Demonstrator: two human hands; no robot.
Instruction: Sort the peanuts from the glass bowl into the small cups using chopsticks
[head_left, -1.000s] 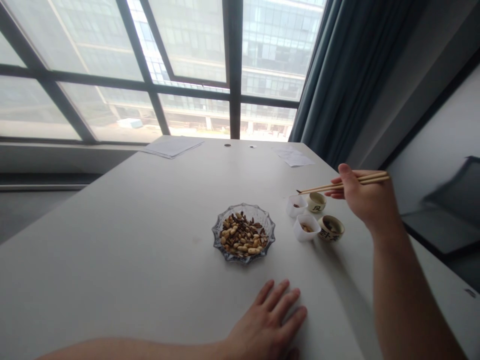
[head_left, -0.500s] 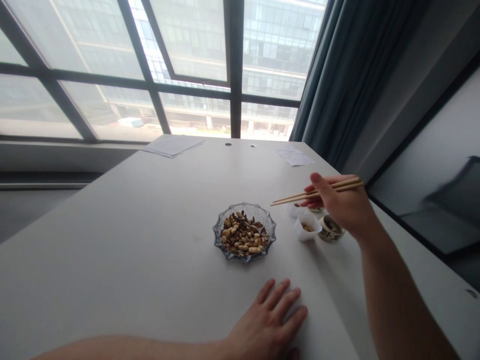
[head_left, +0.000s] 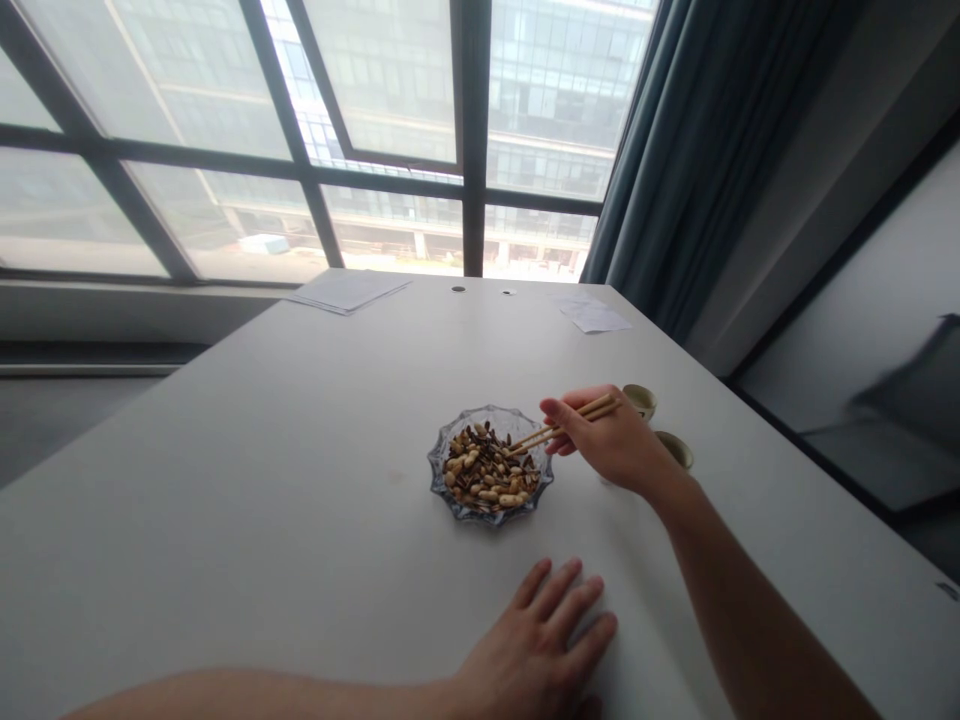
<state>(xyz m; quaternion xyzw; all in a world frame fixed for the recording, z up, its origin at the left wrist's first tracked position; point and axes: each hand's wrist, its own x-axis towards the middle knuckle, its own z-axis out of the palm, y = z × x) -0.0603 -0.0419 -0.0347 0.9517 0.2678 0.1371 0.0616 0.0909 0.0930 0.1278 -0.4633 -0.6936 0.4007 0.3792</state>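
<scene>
- Right hand (head_left: 611, 440): closed in a pinching grip around a pair of wooden chopsticks (head_left: 534, 438), with both sticks held between thumb and fingers.
- Chopsticks: long axis slanting low across the right rim of the glass dish (head_left: 436, 475), tips pointing left and down; contact with the mixed nuts (head_left: 484, 472) not possible to tell.
- Left hand (head_left: 534, 650): open, fingers spread, palm down on the white table (head_left: 225, 430), near the dish on the near side, holding nothing.
- Two ceramic cups (head_left: 639, 400): beyond the dish to the right, just behind the right hand.
</scene>
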